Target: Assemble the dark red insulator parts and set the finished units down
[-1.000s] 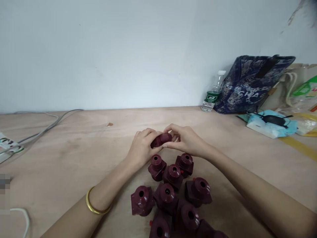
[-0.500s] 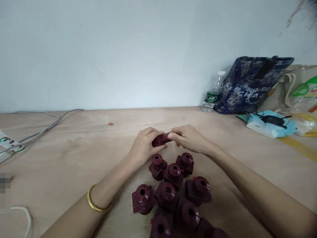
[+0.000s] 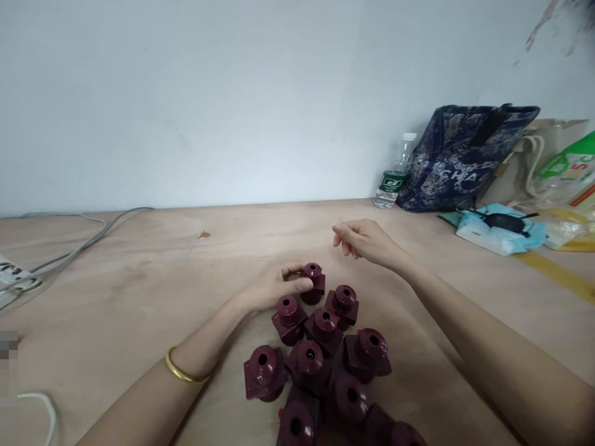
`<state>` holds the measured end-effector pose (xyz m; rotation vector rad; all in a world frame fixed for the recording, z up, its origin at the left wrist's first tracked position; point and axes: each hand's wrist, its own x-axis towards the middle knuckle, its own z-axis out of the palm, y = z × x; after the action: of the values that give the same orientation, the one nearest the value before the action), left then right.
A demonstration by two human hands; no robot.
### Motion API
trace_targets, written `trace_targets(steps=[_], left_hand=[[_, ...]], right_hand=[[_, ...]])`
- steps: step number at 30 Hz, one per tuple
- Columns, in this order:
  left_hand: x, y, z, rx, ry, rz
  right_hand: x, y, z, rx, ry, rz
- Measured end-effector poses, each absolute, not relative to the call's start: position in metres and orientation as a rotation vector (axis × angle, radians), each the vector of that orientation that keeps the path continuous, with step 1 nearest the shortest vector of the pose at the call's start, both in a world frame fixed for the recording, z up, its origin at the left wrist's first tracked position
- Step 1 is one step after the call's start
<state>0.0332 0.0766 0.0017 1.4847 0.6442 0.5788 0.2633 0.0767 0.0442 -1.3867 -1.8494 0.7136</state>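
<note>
My left hand [image 3: 274, 286] has its thumb and fingers around a dark red moulded part [image 3: 313, 279] with a square flange and a round, holed top. That part stands upright behind a cluster of several like parts, such as the front-left one [image 3: 264, 365] and the middle one [image 3: 325, 321]. Small red bits show on the sides of some. My right hand [image 3: 360, 240] is up and to the right of the held part, touching none of them. Its fingers are curled in with the thumb against the forefinger; whether anything small lies between them is hidden.
Against the wall at the back right stand a water bottle [image 3: 393, 173] and a dark blue patterned bag [image 3: 458, 164]. Black glasses [image 3: 504, 222] lie on a blue tissue pack [image 3: 483, 238]. Grey cables [image 3: 100, 234] run along the left of the wooden table [image 3: 139, 297].
The part held sideways between both hands now stands upright behind the cluster, in my left hand alone. My right hand has let go of it and moved up and to the right.
</note>
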Motion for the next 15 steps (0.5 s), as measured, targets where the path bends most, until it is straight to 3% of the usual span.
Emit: trace_targets(steps=[5,9,15], left_hand=[[0.023,0.085,0.003,1.128,0.780,0.723],[0.018,0.092,-0.004,1.138,0.896,0.890],[0.019,0.090,-0.005,1.244,0.847,0.864]], right_hand=[[0.274,0.079,0.045,-1.410,-1.829,0.846],[0.270,0.074,0.050,-1.419,-1.895,0.876],[0.240,0.055,0.059,-1.300,-2.194,0.904]])
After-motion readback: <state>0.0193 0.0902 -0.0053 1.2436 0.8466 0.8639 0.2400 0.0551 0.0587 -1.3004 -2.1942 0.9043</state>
